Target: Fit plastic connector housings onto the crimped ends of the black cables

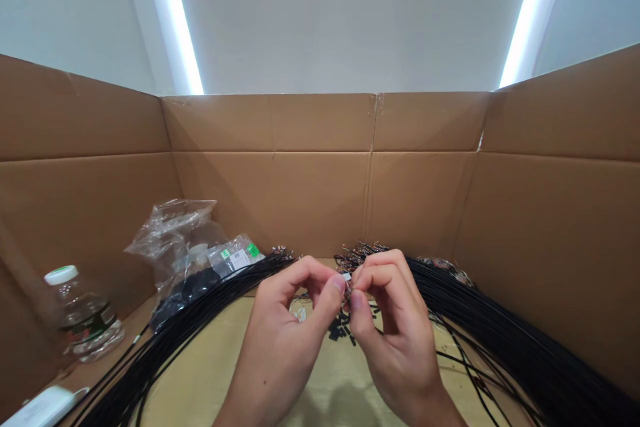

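Observation:
Both hands meet at the middle of the view, fingertips almost touching. Between thumb and forefinger, my left hand [295, 327] pinches a small white connector [347, 277]. My right hand [393, 320] is closed in a pinch right beside it, on what look like thin wire ends just below the connector; the fingers hide most of them. Several short black tube pieces [341, 330] lie on the surface beneath the hands. Small white pieces [300, 313] show through the gap under my left thumb.
Black cable bundles curve along the left [185, 320] and the right [500, 327], the right one with bare coppery ends [357, 253]. At left stand a clear bottle [90, 320], plastic bags [185, 233] and a white device [47, 407]. Cardboard walls [280, 193] enclose the space.

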Motion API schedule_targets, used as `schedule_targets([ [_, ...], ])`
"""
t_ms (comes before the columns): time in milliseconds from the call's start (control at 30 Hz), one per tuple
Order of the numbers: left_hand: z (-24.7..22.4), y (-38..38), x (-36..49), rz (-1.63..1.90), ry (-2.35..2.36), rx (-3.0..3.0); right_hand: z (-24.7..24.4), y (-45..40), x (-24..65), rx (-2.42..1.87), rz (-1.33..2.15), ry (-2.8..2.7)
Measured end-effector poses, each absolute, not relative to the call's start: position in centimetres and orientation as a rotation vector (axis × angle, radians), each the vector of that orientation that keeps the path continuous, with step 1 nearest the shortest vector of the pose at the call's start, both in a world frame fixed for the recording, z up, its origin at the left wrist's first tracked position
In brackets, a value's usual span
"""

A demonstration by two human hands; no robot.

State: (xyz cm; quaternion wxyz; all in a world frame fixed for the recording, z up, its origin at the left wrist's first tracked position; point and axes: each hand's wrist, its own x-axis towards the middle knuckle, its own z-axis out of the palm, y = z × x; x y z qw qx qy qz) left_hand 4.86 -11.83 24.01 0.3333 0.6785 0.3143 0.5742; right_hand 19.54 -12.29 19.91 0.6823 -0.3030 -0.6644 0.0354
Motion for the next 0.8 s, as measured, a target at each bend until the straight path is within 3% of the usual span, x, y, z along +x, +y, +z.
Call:
schedule_targets([
  [433,24.3,-12.1,5.1,1.523,0.838,1.857,20.6,-13.8,19.6,-0.842,-0.465,-1.527],
  [800,24.5,-12.4,5.1,1.543,0.852,1.874,20.6,-14.1,19.4,-0.86,-0.645,-1.566],
])
